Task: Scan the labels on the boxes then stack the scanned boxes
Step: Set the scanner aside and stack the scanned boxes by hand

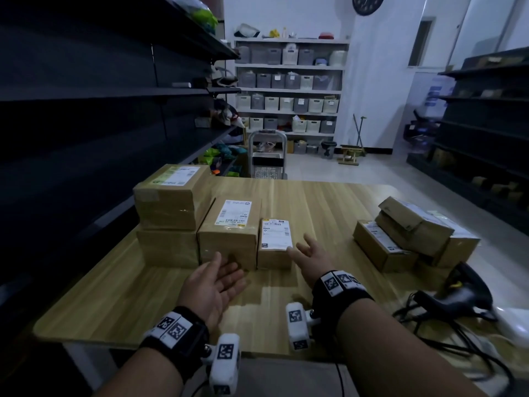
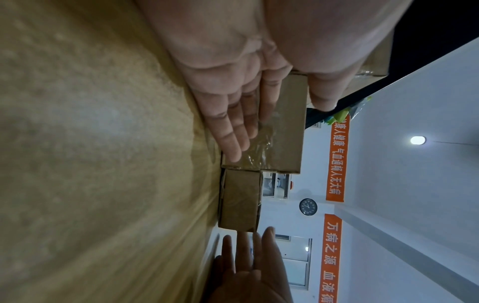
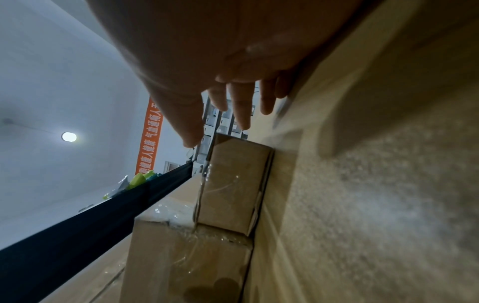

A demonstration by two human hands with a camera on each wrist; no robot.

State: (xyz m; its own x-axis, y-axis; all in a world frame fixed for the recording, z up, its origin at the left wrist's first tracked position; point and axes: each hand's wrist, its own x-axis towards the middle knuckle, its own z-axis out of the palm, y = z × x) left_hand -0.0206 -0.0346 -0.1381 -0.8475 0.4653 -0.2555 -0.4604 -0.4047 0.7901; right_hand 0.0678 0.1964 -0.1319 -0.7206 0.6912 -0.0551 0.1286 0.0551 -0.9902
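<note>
A small cardboard box [image 1: 274, 245] with a white label on top stands on the wooden table [image 1: 315, 202], tight against a taller labelled box [image 1: 229, 233]. Left of these, a large labelled box [image 1: 171, 196] is stacked on another [image 1: 167, 247]. My left hand [image 1: 229, 265] is open, palm turned right, just in front of the taller box [image 2: 279, 131]. My right hand [image 1: 300, 246] is open with spread fingers at the small box's near right corner [image 3: 233, 184]. Neither hand holds anything. In the left wrist view, I cannot tell whether my fingers [image 2: 233, 133] touch the cardboard.
A loose pile of labelled boxes [image 1: 415, 233] lies at the table's right side. A handheld barcode scanner [image 1: 458, 296] with tangled cables rests near the right front corner. Dark shelving [image 1: 86, 110] runs along the left; a trolley [image 1: 267, 156] stands beyond the table.
</note>
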